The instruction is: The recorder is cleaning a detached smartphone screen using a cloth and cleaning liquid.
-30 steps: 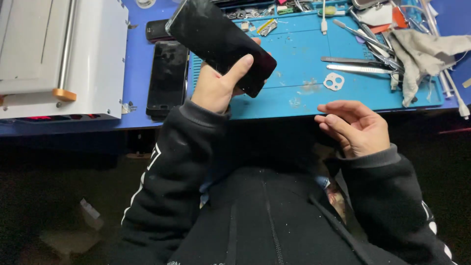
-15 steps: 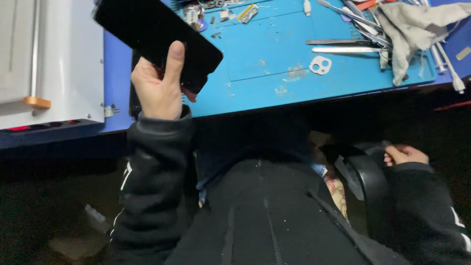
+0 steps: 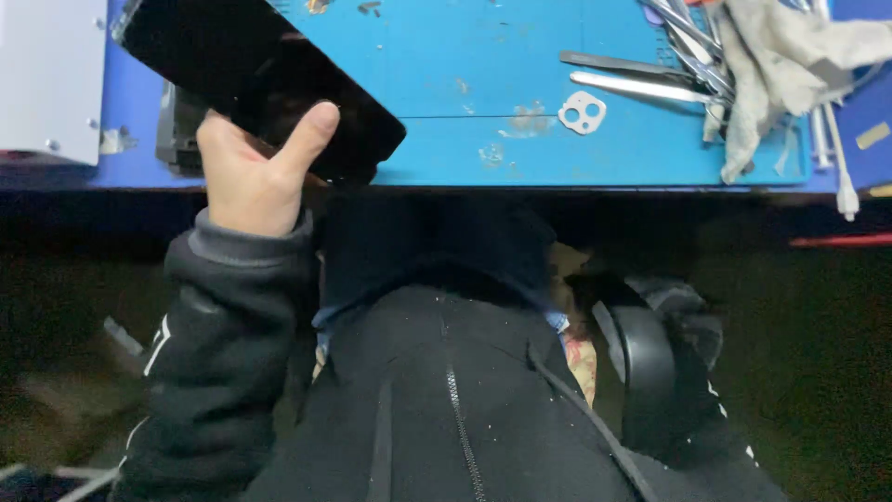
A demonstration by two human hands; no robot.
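Observation:
My left hand (image 3: 253, 172) grips a black smartphone (image 3: 243, 76) by its lower end, thumb laid across the dark glass, holding it tilted above the near left edge of the blue work mat (image 3: 483, 56). Under the held phone lies another dark phone (image 3: 177, 130) on the bench, mostly hidden. My right hand is out of sight; only its black sleeve shows at the lower right, down beside a black chair armrest (image 3: 641, 363).
A white camera-lens bezel (image 3: 582, 112) lies on the mat. Tweezers and metal tools (image 3: 641, 79), a grey rag (image 3: 771, 65) and a white cable (image 3: 836, 158) crowd the right. A white machine (image 3: 46, 79) stands at the left. My black jacket fills the foreground.
My right hand dropped from the bench edge down past the armrest and out of view. The view tilted down and left; my left hand kept its grip on the phone.

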